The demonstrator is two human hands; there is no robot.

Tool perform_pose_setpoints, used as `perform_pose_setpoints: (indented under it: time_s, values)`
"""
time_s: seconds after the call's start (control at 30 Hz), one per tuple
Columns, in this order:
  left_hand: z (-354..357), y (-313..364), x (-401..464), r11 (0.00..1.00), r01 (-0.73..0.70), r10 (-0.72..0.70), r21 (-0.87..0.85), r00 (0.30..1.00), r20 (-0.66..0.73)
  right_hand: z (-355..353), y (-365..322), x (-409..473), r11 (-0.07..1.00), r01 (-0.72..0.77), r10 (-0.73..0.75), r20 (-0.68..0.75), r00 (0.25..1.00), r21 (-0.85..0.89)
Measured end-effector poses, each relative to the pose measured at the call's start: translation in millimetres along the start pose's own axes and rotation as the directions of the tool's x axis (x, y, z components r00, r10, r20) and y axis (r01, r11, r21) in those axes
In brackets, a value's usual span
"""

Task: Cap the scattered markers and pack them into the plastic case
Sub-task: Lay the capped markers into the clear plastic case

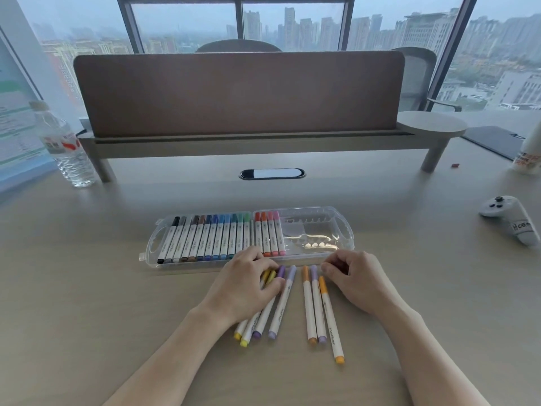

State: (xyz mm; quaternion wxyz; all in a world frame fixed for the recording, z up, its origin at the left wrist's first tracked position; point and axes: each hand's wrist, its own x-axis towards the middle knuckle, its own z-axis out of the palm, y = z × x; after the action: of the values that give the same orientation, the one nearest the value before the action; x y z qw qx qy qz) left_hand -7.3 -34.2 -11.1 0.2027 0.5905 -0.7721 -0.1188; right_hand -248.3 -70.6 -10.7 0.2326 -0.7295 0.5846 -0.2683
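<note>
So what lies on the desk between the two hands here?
In the head view, between the left hand and right hand lie capped markers: a lilac one, then three more, orange, lilac, orange.
</note>
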Motion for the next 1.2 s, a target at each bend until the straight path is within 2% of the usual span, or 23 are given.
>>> perform_pose_setpoints:
  time_s: [0.17,0.37,0.53,0.8,1.2]
  values:
    - [-4,13,16,0.995,0.08,-0.08,0.059,0.997,-0.002,0,1,-1,1.0,0.003,-0.003,-0.001,1.0,0.006]
    - [-12,23,41,0.965,0.211,-0.226,0.159,0.971,0.083,-1,1,-1,1.0,0.007,-0.007,-0.006,1.0,-0.005]
    - [-16,33,48,0.94,0.222,-0.256,0.26,0.961,0.107,0,1,-1,1.0,0.009,-0.009,-0.009,1.0,-0.018]
    - [-23,17,50,0.952,0.306,-0.301,0.002,0.938,0.174,3,6,0,0.999,0.04,-0.04,-0.007,0.999,-0.026]
    - [-21,15,48,0.942,0.302,-0.278,-0.145,0.946,0.168,3,5,0,0.999,0.028,-0.028,-0.003,1.0,-0.032]
